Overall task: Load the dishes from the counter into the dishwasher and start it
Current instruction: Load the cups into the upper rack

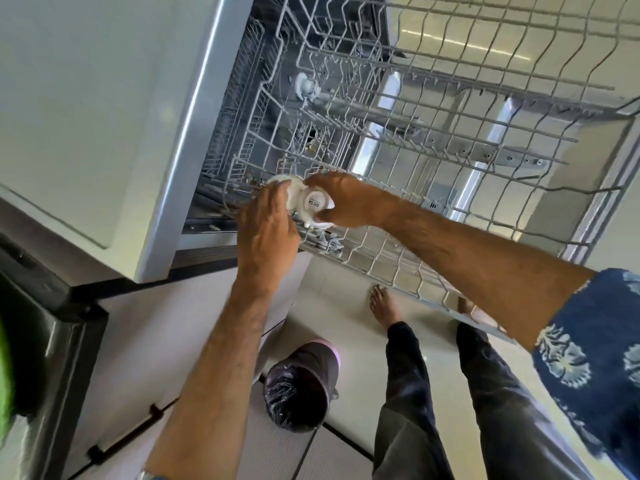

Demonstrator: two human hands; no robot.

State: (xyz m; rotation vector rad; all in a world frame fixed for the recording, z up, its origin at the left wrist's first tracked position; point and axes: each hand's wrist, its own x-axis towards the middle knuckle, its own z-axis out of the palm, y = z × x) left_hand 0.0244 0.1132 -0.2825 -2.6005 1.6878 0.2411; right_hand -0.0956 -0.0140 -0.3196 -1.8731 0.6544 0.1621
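A white cup (313, 204) with dark lettering on its base lies bottom-up at the near left corner of the pulled-out upper rack (450, 188) of the open dishwasher (194, 140). My right hand (346, 200) grips the cup from the right. My left hand (268, 226) holds its left side, fingers curled over a second white piece (280, 178) just behind it. The rack's wire tines hold nothing else that I can see. Below it, a lower rack (249, 109) sits inside the tub.
A dark bin (299, 389) lined with a plastic bag stands on the tiled floor beside my feet. A dark counter edge (52, 327) runs along the left. The dishwasher door (519, 209) lies open under the rack.
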